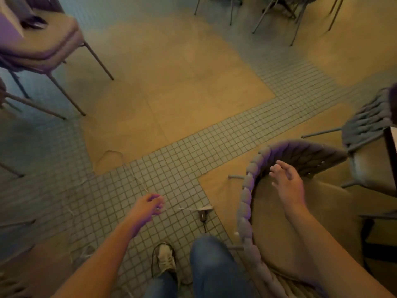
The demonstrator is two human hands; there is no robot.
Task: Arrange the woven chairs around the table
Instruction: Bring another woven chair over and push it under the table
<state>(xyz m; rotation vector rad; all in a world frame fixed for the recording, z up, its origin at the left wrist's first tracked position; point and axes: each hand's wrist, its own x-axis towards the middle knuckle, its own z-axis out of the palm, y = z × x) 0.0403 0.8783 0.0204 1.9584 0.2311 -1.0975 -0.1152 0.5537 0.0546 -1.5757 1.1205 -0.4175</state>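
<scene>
Head view puts the nearest woven chair [279, 211] at my lower right, its thick braided backrest curving from just ahead of my right fingertips down past the wrist toward the bottom edge; its tan seat cushion [270, 244] lies directly beneath that hand. My right hand [287, 186] hangs over the cushion with the fingers [277, 168] loosely spread and gripping nothing; the fingertips are just beside the inner face of the braid, and I cannot tell whether they touch it. My left hand [150, 206] is well apart from the chair, out over the small square floor tiles [176, 168]; its fingers are curled partway in, and a thin pale string [137, 179] runs up and away from them across the tiles, though blur keeps me from saying whether they pinch it. Beyond my right fingertips, toward the right edge, stands a second woven chair [365, 130] with a grey braided back, close beside the first. Far ahead of my left fingers, at the upper left, a cushioned chair [43, 44] on thin metal legs stands on the floor; more chair legs [296, 20] show along the top edge. Below my hands, between them, I see a blue-jeaned knee [212, 265] and a pale shoe [165, 259]; a small dark floor fitting [203, 215] sits just beyond the knee.
</scene>
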